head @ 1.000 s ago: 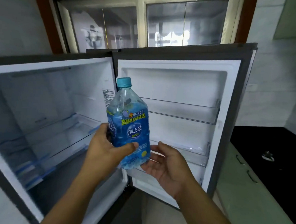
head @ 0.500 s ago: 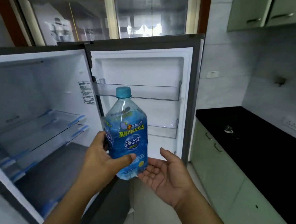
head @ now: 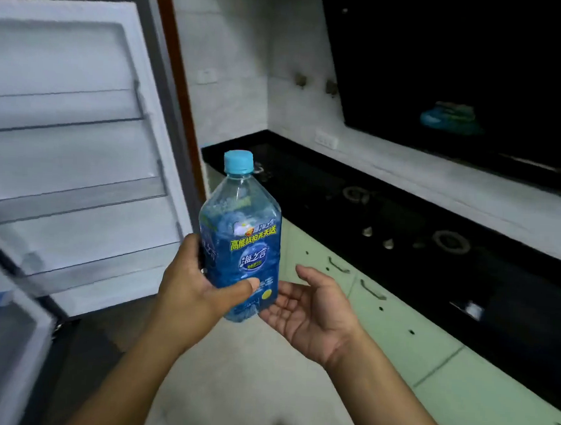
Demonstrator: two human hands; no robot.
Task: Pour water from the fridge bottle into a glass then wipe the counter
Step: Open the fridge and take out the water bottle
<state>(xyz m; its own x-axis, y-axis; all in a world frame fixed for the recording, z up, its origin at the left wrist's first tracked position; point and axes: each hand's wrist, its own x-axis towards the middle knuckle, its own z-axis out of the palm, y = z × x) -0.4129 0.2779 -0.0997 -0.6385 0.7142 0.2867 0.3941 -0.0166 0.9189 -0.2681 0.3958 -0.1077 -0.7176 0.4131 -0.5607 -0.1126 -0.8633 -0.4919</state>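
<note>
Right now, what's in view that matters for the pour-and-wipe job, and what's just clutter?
For the job:
- bottle, capped, held upright in left hand
- right hand, open beside bottle's base
- counter
- no glass or cloth seen

Not part of it:
- fridge door, open
- hob burners
- drawers

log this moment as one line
left hand: holds bottle upright, cap on | right hand: open beside base | fridge door: open

open fridge door (head: 80,156), gas hob (head: 402,225), green cabinets (head: 397,319), range hood (head: 458,75)
</note>
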